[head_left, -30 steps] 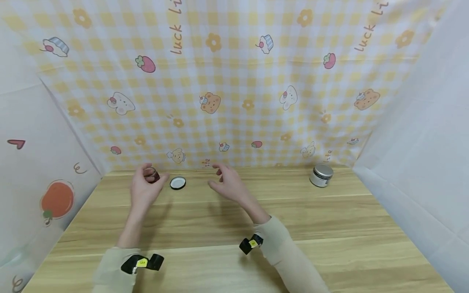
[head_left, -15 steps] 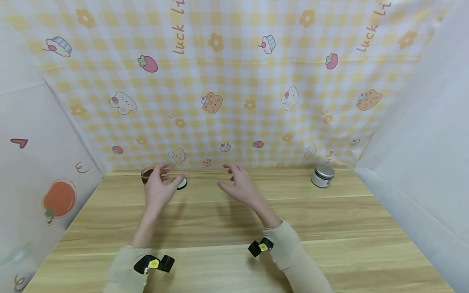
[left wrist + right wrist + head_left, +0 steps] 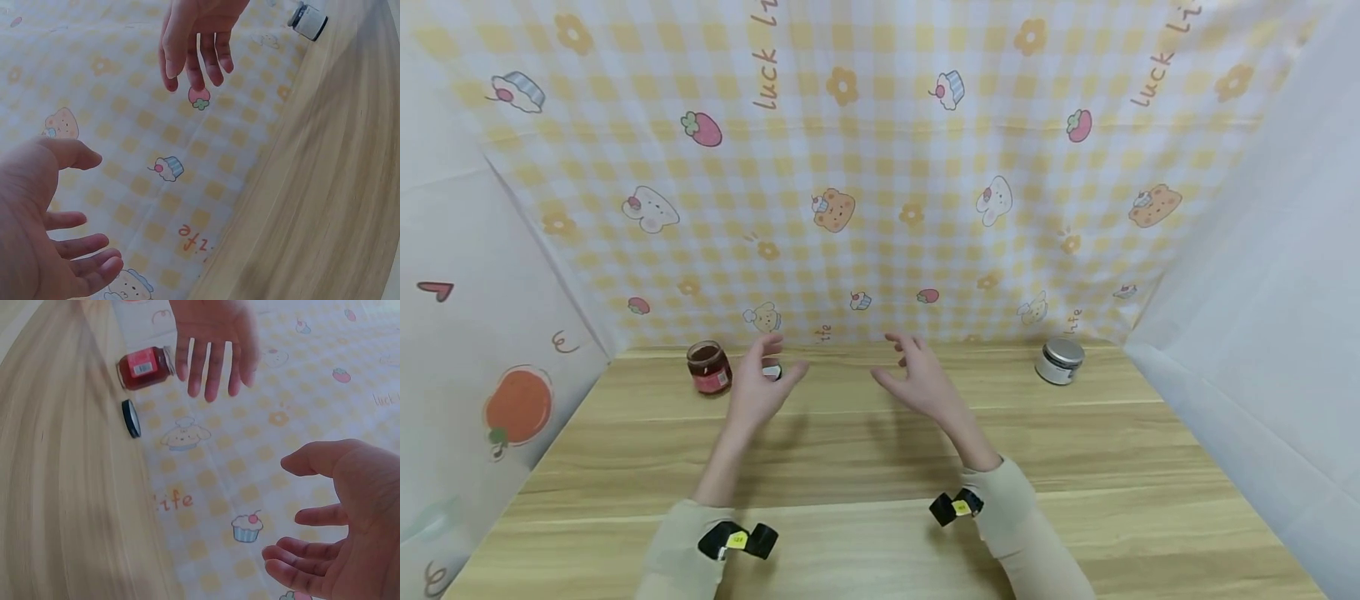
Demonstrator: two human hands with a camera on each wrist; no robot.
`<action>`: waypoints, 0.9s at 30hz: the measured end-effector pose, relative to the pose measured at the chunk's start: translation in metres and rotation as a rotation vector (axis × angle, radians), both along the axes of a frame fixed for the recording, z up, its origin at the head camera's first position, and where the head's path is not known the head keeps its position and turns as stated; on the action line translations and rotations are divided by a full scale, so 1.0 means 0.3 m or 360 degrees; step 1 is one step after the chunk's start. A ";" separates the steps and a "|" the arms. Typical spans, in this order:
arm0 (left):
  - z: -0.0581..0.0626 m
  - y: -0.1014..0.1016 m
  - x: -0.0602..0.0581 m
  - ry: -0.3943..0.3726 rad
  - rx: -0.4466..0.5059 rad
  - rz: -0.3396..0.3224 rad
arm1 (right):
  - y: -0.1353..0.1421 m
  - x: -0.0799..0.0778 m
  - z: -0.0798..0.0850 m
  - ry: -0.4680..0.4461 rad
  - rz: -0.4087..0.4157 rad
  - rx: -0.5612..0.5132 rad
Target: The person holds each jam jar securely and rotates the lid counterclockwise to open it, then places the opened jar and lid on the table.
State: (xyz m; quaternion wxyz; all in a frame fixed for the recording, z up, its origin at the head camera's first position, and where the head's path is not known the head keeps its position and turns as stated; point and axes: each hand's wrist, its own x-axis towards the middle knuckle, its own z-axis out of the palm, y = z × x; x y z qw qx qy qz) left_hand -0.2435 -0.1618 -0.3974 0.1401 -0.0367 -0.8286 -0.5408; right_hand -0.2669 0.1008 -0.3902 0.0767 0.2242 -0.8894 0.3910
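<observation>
Both hands hover over the wooden table with nothing in them, fingers relaxed and spread. My left hand [image 3: 762, 383] is nearest to a black-rimmed lid [image 3: 131, 418], which it partly covers in the head view; the lid lies with its white inside up. Just left of that hand stands an uncapped glass jar [image 3: 709, 367] with dark red contents and a pink label. My right hand [image 3: 919, 379] is over the middle of the table, its palm turned toward the left hand. In the left wrist view the fingers [image 3: 87, 247] are loosely bent around nothing.
A small jar with a silver lid and pale label [image 3: 1060, 361] stands at the back right of the table [image 3: 850, 467]. A yellow checked cloth [image 3: 880, 167] hangs behind, and white sheets [image 3: 1262, 292] close off both sides.
Both hands have moved to the right. The left hand has gone from in front of the red jar to in front of the lid, leaving the jar in full view.
</observation>
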 end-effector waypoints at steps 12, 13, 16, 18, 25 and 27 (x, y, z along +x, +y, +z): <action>-0.013 0.068 -0.001 -0.0043 0.0032 -0.0120 | 0.080 -0.001 0.008 0.0056 -0.0059 0.0048; -0.014 0.075 -0.001 -0.0039 0.0030 -0.0123 | 0.087 -0.001 0.009 0.0065 -0.0060 0.0051; -0.017 0.094 -0.002 -0.0021 0.0022 -0.0130 | 0.107 0.000 0.008 0.0101 -0.0056 0.0054; -0.020 0.108 -0.004 -0.0014 0.0023 -0.0130 | 0.122 0.000 0.007 0.0109 -0.0055 0.0053; -0.026 0.151 -0.016 0.0020 0.0071 -0.0142 | 0.166 -0.002 0.006 0.0051 -0.0094 0.0043; -0.025 0.164 -0.016 0.0017 0.0081 -0.0145 | 0.176 -0.004 0.006 0.0050 -0.0103 0.0060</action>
